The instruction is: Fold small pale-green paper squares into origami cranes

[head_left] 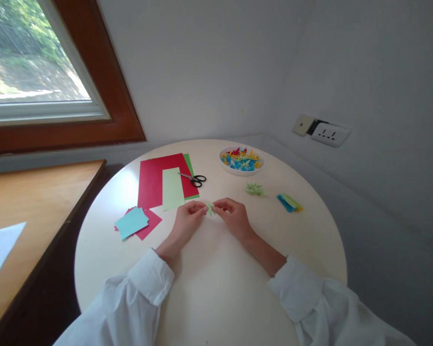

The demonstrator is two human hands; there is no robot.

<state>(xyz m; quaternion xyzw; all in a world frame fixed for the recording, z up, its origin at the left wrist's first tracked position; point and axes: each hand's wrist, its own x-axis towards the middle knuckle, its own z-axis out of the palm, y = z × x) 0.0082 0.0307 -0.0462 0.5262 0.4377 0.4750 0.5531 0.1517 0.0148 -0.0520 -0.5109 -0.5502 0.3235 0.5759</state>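
Note:
Both hands meet over the middle of a round white table (209, 288). My left hand (186, 222) and my right hand (233, 216) each pinch one side of a small folded light-green paper piece (210, 209) held between their fingertips, just above the tabletop. Both wrists rest on the table, white sleeves pulled back to the forearms. The paper's exact shape is too small to make out.
Behind the hands lie red and green sheets (162, 180), black scissors (195, 179), small blue and red squares (134, 222), a white dish of coloured folded pieces (241, 160), a green folded piece (254, 189) and paper strips (289, 202). A wooden desk (32, 211) stands left.

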